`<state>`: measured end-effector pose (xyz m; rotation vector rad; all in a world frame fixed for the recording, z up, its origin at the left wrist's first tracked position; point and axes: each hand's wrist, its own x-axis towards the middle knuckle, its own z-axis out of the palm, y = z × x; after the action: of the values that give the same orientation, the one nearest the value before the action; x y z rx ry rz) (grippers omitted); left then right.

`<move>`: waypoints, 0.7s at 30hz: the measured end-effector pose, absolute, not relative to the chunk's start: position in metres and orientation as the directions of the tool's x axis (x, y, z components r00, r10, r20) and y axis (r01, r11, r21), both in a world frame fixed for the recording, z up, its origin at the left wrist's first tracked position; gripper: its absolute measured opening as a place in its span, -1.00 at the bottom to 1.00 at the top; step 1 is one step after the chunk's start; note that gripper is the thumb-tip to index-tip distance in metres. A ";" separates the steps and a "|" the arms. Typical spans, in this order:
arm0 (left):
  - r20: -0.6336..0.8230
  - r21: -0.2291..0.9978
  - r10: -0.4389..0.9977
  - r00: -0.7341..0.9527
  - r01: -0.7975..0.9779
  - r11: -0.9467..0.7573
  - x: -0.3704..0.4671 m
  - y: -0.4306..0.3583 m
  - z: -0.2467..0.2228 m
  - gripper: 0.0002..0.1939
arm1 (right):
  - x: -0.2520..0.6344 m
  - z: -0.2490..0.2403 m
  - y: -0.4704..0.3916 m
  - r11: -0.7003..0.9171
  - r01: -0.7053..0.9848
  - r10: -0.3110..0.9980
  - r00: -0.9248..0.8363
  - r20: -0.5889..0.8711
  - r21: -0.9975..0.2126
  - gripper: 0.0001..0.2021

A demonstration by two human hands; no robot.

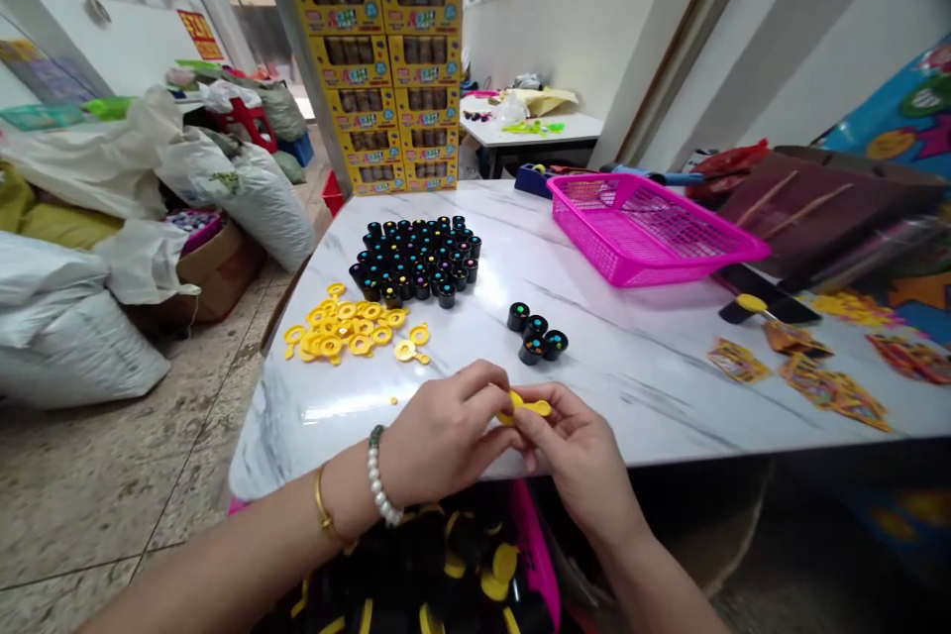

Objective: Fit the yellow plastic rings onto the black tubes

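A small yellow plastic piece (536,407) is pinched between my two hands above the table's front edge. My left hand (453,426), with bracelets at the wrist, closes its fingers on the piece's left side. From the right, my right hand (583,456) grips it between thumb and fingers. Just beyond stand several black cups (535,326) with coloured dots inside. A pile of yellow ring-shaped pieces (346,325) lies to the left, in front of a large group of black cups (420,258).
A pink basket (654,263) stands at the back right of the marble-patterned table (446,357). Small packets (832,386) lie at the right. Below the front edge, a pink container (536,555) holds black and yellow pieces. Stacked yellow boxes (382,59) rise behind.
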<state>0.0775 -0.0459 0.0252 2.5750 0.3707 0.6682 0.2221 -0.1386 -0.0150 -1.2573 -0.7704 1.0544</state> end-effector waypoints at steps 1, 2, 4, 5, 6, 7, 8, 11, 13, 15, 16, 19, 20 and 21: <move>0.397 0.527 0.359 0.844 0.111 -0.843 0.085 -0.038 0.025 -0.83 | 0.228 -0.018 -0.139 -0.007 -0.216 0.917 0.389 -0.093 -0.976 -0.73; 0.399 0.571 0.384 0.833 0.102 -0.815 0.092 -0.027 0.025 -0.78 | 0.234 -0.022 -0.139 0.002 -0.227 0.902 0.420 -0.096 -0.974 -0.73; 0.374 0.650 0.492 0.786 0.156 -0.744 0.111 -0.001 0.020 -0.70 | 0.243 -0.028 -0.141 0.022 -0.229 0.877 0.471 -0.091 -0.973 -0.73; 0.343 0.673 0.547 0.764 0.206 -0.710 0.122 0.012 0.016 -0.64 | 0.245 -0.030 -0.142 0.025 -0.217 0.874 0.478 -0.084 -0.976 -0.74; 0.309 0.676 0.582 0.752 0.257 -0.691 0.134 0.025 0.012 -0.57 | 0.246 -0.031 -0.142 0.022 -0.198 0.875 0.477 -0.077 -0.980 -0.74; 0.272 0.669 0.595 0.756 0.296 -0.682 0.146 0.037 0.007 -0.50 | 0.246 -0.031 -0.143 0.013 -0.173 0.878 0.473 -0.071 -0.985 -0.74; 0.242 0.657 0.590 0.770 0.317 -0.684 0.157 0.046 0.003 -0.45 | 0.245 -0.030 -0.144 -0.003 -0.145 0.883 0.464 -0.071 -0.989 -0.74; 0.212 0.627 0.564 0.798 0.332 -0.705 0.178 0.063 -0.003 -0.52 | 0.240 -0.027 -0.146 -0.037 -0.090 0.893 0.444 -0.073 -0.995 -0.73; 0.222 0.614 0.586 0.779 0.355 -0.705 0.177 0.063 -0.001 -0.66 | 0.239 -0.024 -0.147 -0.033 -0.084 0.895 0.442 -0.067 -0.996 -0.73; 0.229 0.603 0.625 0.746 0.396 -0.693 0.161 0.054 0.004 -0.72 | 0.239 -0.024 -0.148 -0.030 -0.078 0.892 0.447 -0.061 -0.997 -0.75; 0.236 0.591 0.638 0.733 0.413 -0.693 0.148 0.045 0.007 -0.72 | 0.239 -0.023 -0.148 -0.024 -0.064 0.894 0.446 -0.050 -0.998 -0.76; 0.267 0.520 0.632 0.727 0.443 -0.730 0.097 0.005 0.013 -0.73 | 0.240 -0.023 -0.148 0.048 0.037 0.890 0.452 0.060 -0.998 -0.81; 0.265 0.503 0.625 0.734 0.448 -0.739 0.080 -0.010 0.013 -0.73 | 0.240 -0.023 -0.148 0.073 0.067 0.884 0.457 0.096 -0.995 -0.81; 0.250 0.495 0.626 0.739 0.458 -0.738 0.064 -0.024 0.013 -0.74 | 0.240 -0.023 -0.148 0.082 0.079 0.881 0.461 0.110 -0.993 -0.81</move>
<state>0.0644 -0.0243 0.0125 2.5351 0.8307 0.5701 0.2399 -0.1481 -0.0231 -1.3681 -0.9314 0.7516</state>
